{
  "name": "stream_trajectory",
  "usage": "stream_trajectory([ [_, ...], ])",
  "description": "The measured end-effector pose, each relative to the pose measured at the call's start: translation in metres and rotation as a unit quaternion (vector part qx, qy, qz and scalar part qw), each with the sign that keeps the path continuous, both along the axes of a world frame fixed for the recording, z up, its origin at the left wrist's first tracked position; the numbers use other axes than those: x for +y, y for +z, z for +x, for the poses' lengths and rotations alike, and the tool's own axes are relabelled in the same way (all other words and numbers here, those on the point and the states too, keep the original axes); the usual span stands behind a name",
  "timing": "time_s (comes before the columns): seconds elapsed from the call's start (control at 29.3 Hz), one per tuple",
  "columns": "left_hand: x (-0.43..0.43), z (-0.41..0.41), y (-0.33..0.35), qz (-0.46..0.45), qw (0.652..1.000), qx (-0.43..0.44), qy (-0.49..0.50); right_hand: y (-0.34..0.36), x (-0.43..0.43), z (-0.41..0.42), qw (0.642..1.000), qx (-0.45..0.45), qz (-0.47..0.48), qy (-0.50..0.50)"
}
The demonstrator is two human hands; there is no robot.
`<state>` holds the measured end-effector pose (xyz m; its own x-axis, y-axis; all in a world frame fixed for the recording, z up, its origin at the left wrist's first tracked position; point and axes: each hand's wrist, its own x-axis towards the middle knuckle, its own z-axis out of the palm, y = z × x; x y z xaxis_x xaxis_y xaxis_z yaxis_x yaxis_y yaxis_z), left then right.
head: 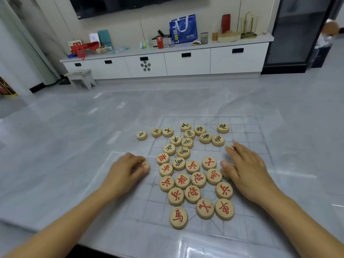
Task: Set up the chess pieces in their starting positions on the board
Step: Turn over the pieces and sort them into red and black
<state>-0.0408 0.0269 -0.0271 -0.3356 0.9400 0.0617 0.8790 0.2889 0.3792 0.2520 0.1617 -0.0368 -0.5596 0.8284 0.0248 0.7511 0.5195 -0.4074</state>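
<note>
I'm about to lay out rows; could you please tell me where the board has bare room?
Bare: the far right of the board, beyond the right hand; its near strip, below the red pieces; the table left of the left hand. Crowded: the middle, black pieces against red.

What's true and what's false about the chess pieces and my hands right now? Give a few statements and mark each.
1. The chess pieces lie bunched on the board, not lined up. True.
2. The pieces nearest the person are dark-lettered. False: red-lettered pieces lie nearest, dark-lettered pieces beyond.
3. The left hand grips a red-marked piece at the board's left side. True.
4. The right hand hovers clear of everything. False: its straight fingers rest on pieces at the bunch's right edge.
</note>
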Motion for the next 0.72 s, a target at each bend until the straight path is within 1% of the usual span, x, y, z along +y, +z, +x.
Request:
stream_trajectory([
  [0.07, -0.012, 0.021, -0.006, 0.006, 1.0, -0.02, -0.017, 0.005, -0.006, -0.006, 0.993, 0.112, -0.042, 0.003],
  [0.14, -0.017, 0.037, -0.007, 0.015, 0.999, -0.023, -0.042, 0.012, -0.006, -0.005, 0.978, 0.198, -0.067, -0.022],
  [0.17, -0.015, 0.042, -0.005, 0.029, 0.998, -0.018, -0.055, 0.015, -0.001, -0.002, 0.971, 0.222, -0.076, -0.043],
  [0.2, -0.01, 0.044, -0.003, 0.043, 0.997, -0.017, -0.06, 0.019, 0.005, 0.005, 0.969, 0.225, -0.079, -0.063],
  [0.27, 0.007, 0.047, 0.004, 0.065, 0.996, -0.021, -0.062, 0.029, 0.019, 0.023, 0.975, 0.178, -0.099, -0.089],
  [0.34, 0.03, 0.054, 0.012, 0.057, 0.995, -0.002, -0.076, 0.044, 0.028, 0.042, 0.977, 0.12, -0.155, -0.082],
  [0.41, 0.051, 0.065, 0.019, -0.013, 0.993, 0.068, -0.093, 0.056, 0.028, 0.055, 0.969, 0.07, -0.232, -0.048],
  [0.44, 0.059, 0.07, 0.021, -0.052, 0.988, 0.109, -0.098, 0.058, 0.026, 0.056, 0.965, 0.041, -0.258, -0.028],
  [0.48, 0.065, 0.073, 0.023, -0.074, 0.983, 0.133, -0.1, 0.058, 0.024, 0.055, 0.962, 0.014, -0.274, -0.011],
  [0.55, 0.072, 0.076, 0.024, -0.076, 0.984, 0.134, -0.092, 0.052, 0.02, 0.047, 0.962, -0.022, -0.271, 0.015],
  [0.61, 0.074, 0.076, 0.024, -0.059, 0.991, 0.094, -0.076, 0.044, 0.02, 0.04, 0.971, -0.047, -0.231, 0.033],
  [0.72, 0.076, 0.075, 0.023, -0.049, 0.997, 0.039, -0.044, 0.041, 0.026, 0.039, 0.983, -0.055, -0.176, -0.001],
])
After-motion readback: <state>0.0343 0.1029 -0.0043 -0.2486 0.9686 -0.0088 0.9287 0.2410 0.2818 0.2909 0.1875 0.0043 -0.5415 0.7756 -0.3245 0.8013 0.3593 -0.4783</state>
